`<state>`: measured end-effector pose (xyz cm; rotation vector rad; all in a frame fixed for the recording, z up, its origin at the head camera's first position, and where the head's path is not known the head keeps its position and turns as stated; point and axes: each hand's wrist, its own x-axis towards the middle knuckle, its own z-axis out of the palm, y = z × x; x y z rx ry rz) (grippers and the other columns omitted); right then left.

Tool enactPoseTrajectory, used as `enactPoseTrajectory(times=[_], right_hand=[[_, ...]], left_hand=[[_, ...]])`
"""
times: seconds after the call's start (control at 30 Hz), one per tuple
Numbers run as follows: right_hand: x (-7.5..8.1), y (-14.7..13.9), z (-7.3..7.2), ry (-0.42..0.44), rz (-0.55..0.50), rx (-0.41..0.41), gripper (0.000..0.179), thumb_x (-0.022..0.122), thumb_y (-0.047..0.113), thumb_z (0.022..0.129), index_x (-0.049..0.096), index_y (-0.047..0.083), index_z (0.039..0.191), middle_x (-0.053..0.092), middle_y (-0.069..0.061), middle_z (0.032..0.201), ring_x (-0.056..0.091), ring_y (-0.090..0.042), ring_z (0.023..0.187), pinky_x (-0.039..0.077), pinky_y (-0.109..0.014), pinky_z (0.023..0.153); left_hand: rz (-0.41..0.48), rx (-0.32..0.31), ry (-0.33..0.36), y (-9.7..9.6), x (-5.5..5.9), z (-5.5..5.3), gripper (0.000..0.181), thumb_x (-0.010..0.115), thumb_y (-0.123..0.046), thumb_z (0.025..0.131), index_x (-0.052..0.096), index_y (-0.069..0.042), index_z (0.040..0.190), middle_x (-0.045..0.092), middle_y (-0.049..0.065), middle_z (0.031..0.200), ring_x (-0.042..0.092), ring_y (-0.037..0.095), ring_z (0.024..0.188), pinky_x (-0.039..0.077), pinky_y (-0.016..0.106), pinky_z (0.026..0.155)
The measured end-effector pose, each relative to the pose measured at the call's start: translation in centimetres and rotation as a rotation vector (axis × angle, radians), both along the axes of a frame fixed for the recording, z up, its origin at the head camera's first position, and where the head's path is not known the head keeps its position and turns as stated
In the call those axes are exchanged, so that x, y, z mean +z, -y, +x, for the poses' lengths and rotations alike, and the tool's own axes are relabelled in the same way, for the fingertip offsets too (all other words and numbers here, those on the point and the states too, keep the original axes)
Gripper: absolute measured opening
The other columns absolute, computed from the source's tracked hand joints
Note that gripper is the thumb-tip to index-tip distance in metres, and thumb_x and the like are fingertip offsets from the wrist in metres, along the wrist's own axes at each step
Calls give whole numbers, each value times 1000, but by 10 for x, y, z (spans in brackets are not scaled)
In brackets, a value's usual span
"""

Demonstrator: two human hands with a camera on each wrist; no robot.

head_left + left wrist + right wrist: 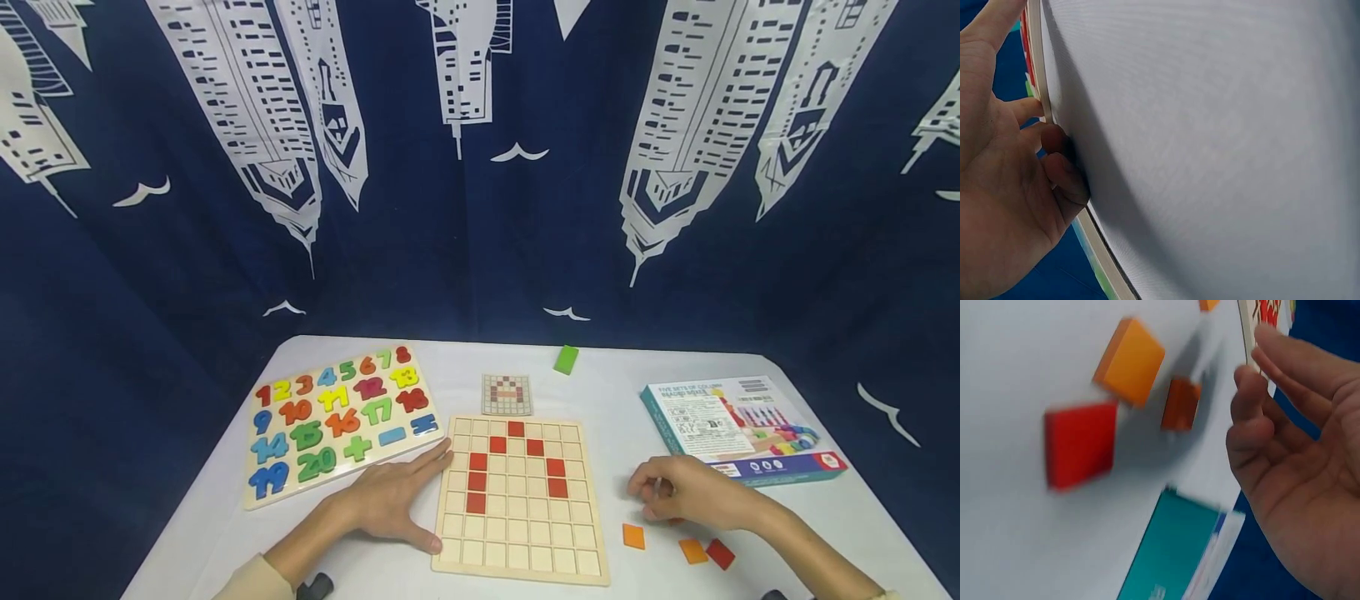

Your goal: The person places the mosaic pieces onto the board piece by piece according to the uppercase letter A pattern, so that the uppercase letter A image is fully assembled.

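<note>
A wooden grid board (pixel 518 533) lies on the table, with several red square tiles (pixel 477 481) set in its upper cells. My left hand (pixel 393 497) is spread at the board's left side, thumb and fingertips against its edge. In the left wrist view the same hand (pixel 1013 181) shows palm-on with its lower fingers bent. To the right of the board, my right hand (pixel 693 492) hovers with loosely bent fingers and holds nothing that I can see. Near it lie a loose red tile (pixel 1080 445), an orange tile (pixel 1132 361) and a shaded orange tile (pixel 1180 405).
Behind the board lies a small pattern card (pixel 507 394), with a green block (pixel 566 359) farther back. A wooden number puzzle (pixel 341 417) occupies the left side. At the right rests a flat teal-sided box (pixel 738 429). A dark blue printed curtain (pixel 465 250) hangs behind the table.
</note>
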<state>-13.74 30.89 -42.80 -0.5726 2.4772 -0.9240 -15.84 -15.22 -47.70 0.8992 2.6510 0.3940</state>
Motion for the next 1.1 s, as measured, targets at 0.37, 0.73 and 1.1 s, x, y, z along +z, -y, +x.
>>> enactPoseTrajectory(times=[0.37,0.73,1.1], right_hand=[[3,-56,12,259,-80,68,28,74,8,83,71,12,111,65,-8,94,57,-13,70,41,-22,59],[-11,-92,16,322,-134,110,31,70,2,84,71,9,115,63,-11,95,56,-14,72,38,-23,57],[-27,-97,26,226,-103,67,24,75,8,86,70,15,108,56,-4,90,51,-14,76,35,-26,59]], left_hand=[[-2,11,14,0,-1,0,125,60,-92,64,18,-28,163,2,-10,170,45,39,139,44,58,102],[-3,13,16,1,-1,1,124,61,-92,64,19,-28,162,2,-10,170,46,38,138,45,57,100],[-10,6,15,0,0,0,125,59,-93,64,18,-28,163,2,-10,170,45,38,139,44,58,102]])
